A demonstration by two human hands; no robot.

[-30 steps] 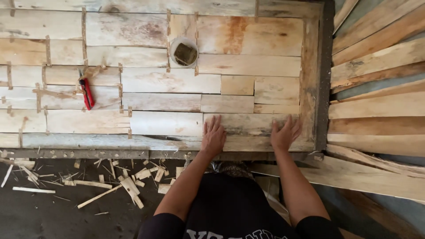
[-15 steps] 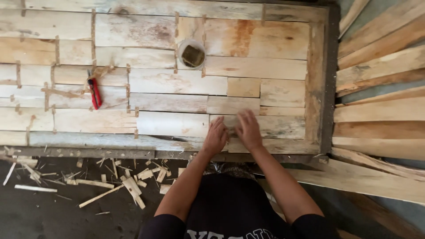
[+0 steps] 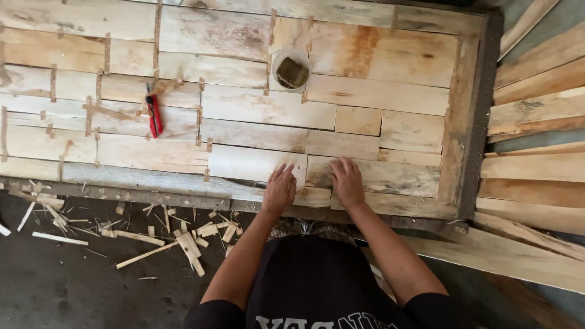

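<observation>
Both hands lie flat and open, gripping nothing, on the near edge of the table (image 3: 469, 122): the left hand (image 3: 280, 189) on a short plank (image 3: 253, 163), the right hand (image 3: 347, 181), which has slid in from farther right, on the plank (image 3: 390, 176) beside it, so they now sit close together. One white cup (image 3: 291, 70) stands near the far edge. One red cutter (image 3: 153, 114) lies well left, unmoved.

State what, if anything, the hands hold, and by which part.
Nothing is held: left hand and right hand press flat on the wooden boards.
</observation>
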